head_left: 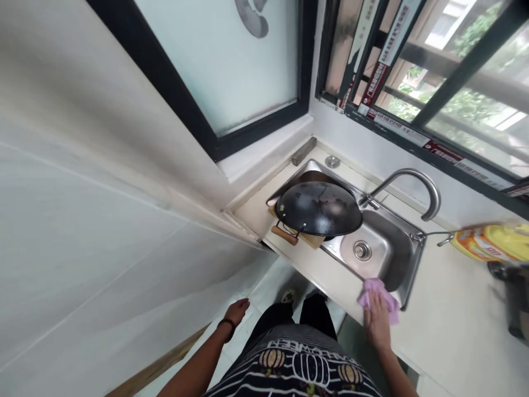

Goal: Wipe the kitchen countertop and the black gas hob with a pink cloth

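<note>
Head view: the right hand (377, 322), fingers extended, lies on the pink cloth (387, 303) at the near edge of the sink (382, 256), presumably pressing it against the bench (450, 314); the left hand (238, 311) hangs, closure indeterminable.

Daylight floods through the dark-framed glass window (450, 82) beyond the stainless-steel double-bowl sink (382, 234), and the green foliage (471, 113) outside washes out to pale haze! Glare gleams off the round black metal wok (330, 207) over the sink's left bowl; the crumpled lilac cloth (376, 286) at its near edge gets soft, even light. Left of the sink, the pale tiled wall (82, 237) sits dim, stretched by wide-angle distortion; right, the yellow plastic bottle (500, 242) looks blurred.
</note>
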A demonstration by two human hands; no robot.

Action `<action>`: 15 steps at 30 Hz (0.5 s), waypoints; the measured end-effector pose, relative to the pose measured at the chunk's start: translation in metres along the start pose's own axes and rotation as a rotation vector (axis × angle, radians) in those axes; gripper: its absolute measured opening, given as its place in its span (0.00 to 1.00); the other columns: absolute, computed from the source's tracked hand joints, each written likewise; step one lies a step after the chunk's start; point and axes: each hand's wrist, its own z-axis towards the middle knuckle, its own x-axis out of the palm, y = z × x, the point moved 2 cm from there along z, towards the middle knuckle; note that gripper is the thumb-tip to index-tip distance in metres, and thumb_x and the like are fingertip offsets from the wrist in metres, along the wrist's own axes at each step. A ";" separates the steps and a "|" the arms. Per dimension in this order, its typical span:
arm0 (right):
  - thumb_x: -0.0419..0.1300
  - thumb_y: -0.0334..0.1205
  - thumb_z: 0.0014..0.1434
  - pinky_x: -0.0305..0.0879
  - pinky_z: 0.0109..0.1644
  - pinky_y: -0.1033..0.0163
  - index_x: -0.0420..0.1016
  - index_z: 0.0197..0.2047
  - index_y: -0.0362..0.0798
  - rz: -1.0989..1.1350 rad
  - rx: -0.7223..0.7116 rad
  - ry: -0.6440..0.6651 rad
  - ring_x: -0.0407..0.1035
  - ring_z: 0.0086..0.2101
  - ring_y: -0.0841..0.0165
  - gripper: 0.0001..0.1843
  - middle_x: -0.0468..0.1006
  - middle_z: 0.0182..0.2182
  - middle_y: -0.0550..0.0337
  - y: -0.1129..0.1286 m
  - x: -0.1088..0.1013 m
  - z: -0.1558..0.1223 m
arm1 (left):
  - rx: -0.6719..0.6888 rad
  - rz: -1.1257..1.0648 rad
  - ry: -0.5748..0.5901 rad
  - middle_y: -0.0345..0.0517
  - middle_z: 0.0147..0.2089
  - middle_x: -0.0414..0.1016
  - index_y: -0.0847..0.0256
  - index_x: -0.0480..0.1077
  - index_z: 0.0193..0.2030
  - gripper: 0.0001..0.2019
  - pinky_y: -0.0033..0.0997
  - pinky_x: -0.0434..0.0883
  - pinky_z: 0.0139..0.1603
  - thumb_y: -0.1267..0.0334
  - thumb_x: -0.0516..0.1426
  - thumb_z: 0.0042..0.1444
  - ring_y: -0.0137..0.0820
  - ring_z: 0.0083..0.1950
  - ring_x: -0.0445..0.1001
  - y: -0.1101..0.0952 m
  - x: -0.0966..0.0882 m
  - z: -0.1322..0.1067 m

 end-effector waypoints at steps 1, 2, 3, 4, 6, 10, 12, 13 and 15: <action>0.49 0.55 0.70 0.47 0.78 0.28 0.71 0.72 0.44 0.009 0.057 -0.071 0.52 0.75 0.45 0.36 0.70 0.71 0.41 -0.023 -0.015 -0.013 | -0.016 -0.016 0.027 0.41 0.41 0.85 0.57 0.77 0.44 0.15 0.30 0.74 0.39 0.49 0.57 0.59 0.38 0.48 0.84 -0.004 0.004 -0.003; 0.50 0.57 0.68 0.47 0.78 0.28 0.71 0.72 0.43 0.012 0.115 -0.143 0.52 0.75 0.43 0.38 0.69 0.71 0.39 -0.044 -0.028 -0.024 | -0.032 -0.031 0.056 0.43 0.42 0.86 0.57 0.77 0.44 0.17 0.30 0.73 0.37 0.47 0.58 0.58 0.38 0.46 0.84 -0.009 0.008 -0.006; 0.50 0.60 0.66 0.48 0.77 0.27 0.71 0.72 0.42 0.012 0.177 -0.215 0.52 0.75 0.41 0.41 0.68 0.71 0.36 -0.060 -0.038 -0.034 | -0.043 -0.045 0.090 0.46 0.44 0.86 0.57 0.77 0.44 0.20 0.30 0.73 0.35 0.43 0.60 0.56 0.39 0.44 0.85 -0.015 0.012 -0.010; 0.51 0.62 0.64 0.49 0.76 0.26 0.71 0.72 0.42 0.011 0.246 -0.287 0.52 0.75 0.39 0.43 0.67 0.71 0.34 -0.071 -0.045 -0.042 | -0.044 -0.058 0.131 0.49 0.45 0.86 0.58 0.77 0.44 0.25 0.29 0.71 0.32 0.39 0.62 0.52 0.40 0.42 0.85 -0.023 0.016 -0.015; 0.52 0.64 0.61 0.48 0.74 0.22 0.72 0.71 0.43 0.023 0.371 -0.389 0.51 0.74 0.35 0.44 0.67 0.71 0.32 -0.077 -0.050 -0.047 | -0.013 -0.075 0.249 0.54 0.46 0.86 0.58 0.77 0.44 0.34 0.28 0.66 0.27 0.31 0.65 0.41 0.42 0.40 0.86 -0.044 0.025 -0.025; 0.55 0.60 0.61 0.41 0.78 0.27 0.76 0.68 0.44 0.158 0.377 -0.311 0.48 0.76 0.39 0.40 0.69 0.71 0.36 -0.037 -0.029 -0.012 | 0.195 -0.059 0.531 0.57 0.47 0.86 0.60 0.78 0.49 0.42 0.26 0.60 0.26 0.25 0.63 0.38 0.43 0.41 0.85 -0.116 0.054 -0.050; 0.54 0.57 0.62 0.40 0.79 0.29 0.77 0.66 0.44 0.217 0.319 -0.190 0.52 0.74 0.41 0.37 0.71 0.69 0.38 -0.009 -0.017 0.019 | 0.333 -0.047 0.607 0.57 0.46 0.86 0.61 0.78 0.50 0.42 0.27 0.62 0.27 0.24 0.60 0.44 0.43 0.42 0.85 -0.162 0.078 -0.063; 0.54 0.57 0.62 0.42 0.78 0.30 0.78 0.64 0.43 0.245 0.307 -0.124 0.56 0.73 0.42 0.36 0.73 0.67 0.37 0.002 -0.013 0.036 | 0.399 -0.043 0.627 0.58 0.46 0.86 0.62 0.78 0.50 0.42 0.28 0.64 0.29 0.24 0.59 0.46 0.43 0.43 0.85 -0.186 0.092 -0.068; 0.55 0.58 0.61 0.49 0.76 0.32 0.82 0.58 0.43 0.349 0.356 -0.002 0.67 0.66 0.41 0.33 0.80 0.60 0.35 0.015 -0.010 0.070 | 0.527 -0.035 0.636 0.59 0.48 0.86 0.64 0.79 0.53 0.42 0.32 0.70 0.33 0.26 0.58 0.51 0.43 0.44 0.84 -0.232 0.125 -0.077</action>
